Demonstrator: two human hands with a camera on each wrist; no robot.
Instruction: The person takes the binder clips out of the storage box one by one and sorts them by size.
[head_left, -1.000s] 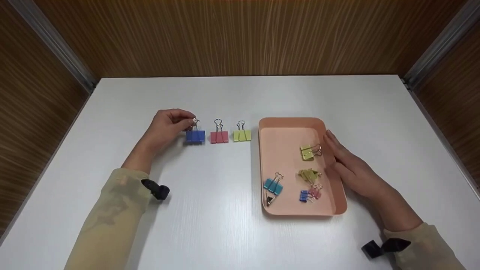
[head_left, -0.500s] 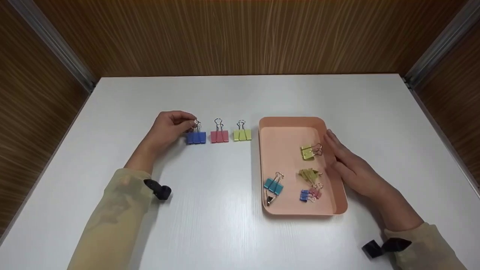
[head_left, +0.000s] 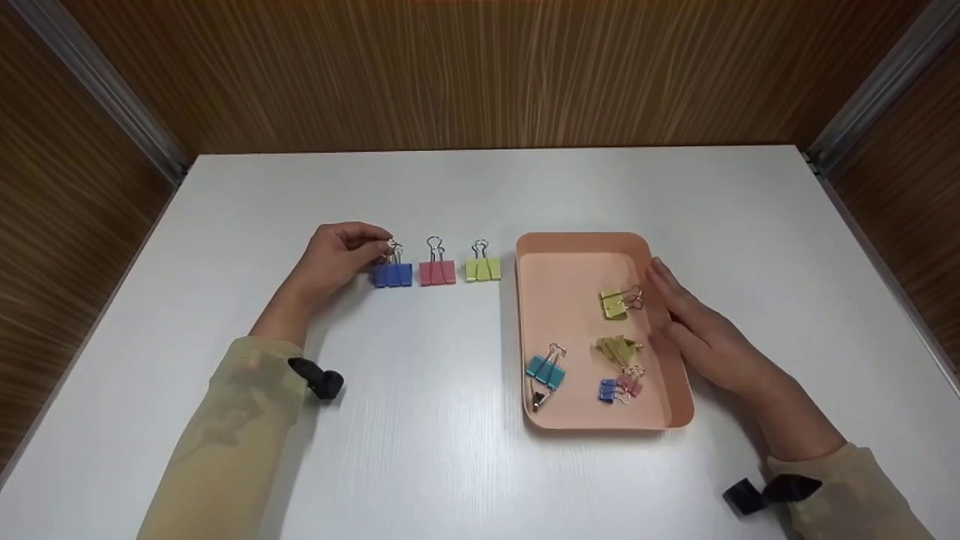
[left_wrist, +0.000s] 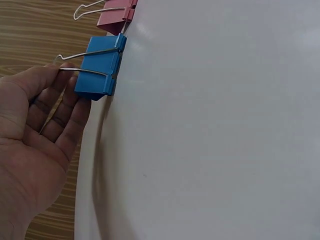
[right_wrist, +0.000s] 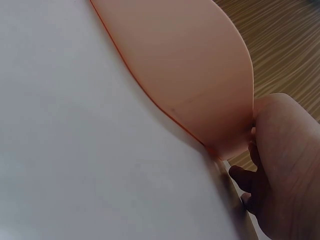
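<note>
A: What is held by the left hand [head_left: 337,255]?

B: The thin silver wire handle of a blue metal binder clip [head_left: 392,274] is pinched by its fingers [left_wrist: 60,107]. The clip is stood on the white surface [head_left: 450,390], at the left end of a little row.

A: What else is in the row?

B: A pink metal binder clip [head_left: 437,272] is stood just beside the blue one, and a yellow-green metal binder clip [head_left: 482,269] is stood next to that. All three are set upright, with their wire loops pointed up.

A: And the right hand [head_left: 705,337]?

B: It is laid flat, with straight fingers pressed against the outside wall of a peach plastic tray [head_left: 570,277]. Nothing is gripped by it.

A: What is kept in the tray?

B: A small yellow clip [head_left: 616,304] is seen near the right wall. An olive clip [head_left: 619,349] is laid lower down. A teal clip [head_left: 545,373] is placed by the left wall. A tiny blue clip [head_left: 609,391] and a tiny pink clip [head_left: 630,385] are laid touching each other near the bottom.

A: Is anything worn on the arms?

B: Pale yellow sleeves [head_left: 225,442] are worn, and a black strap [head_left: 319,379] is seen at the left wrist.
</note>
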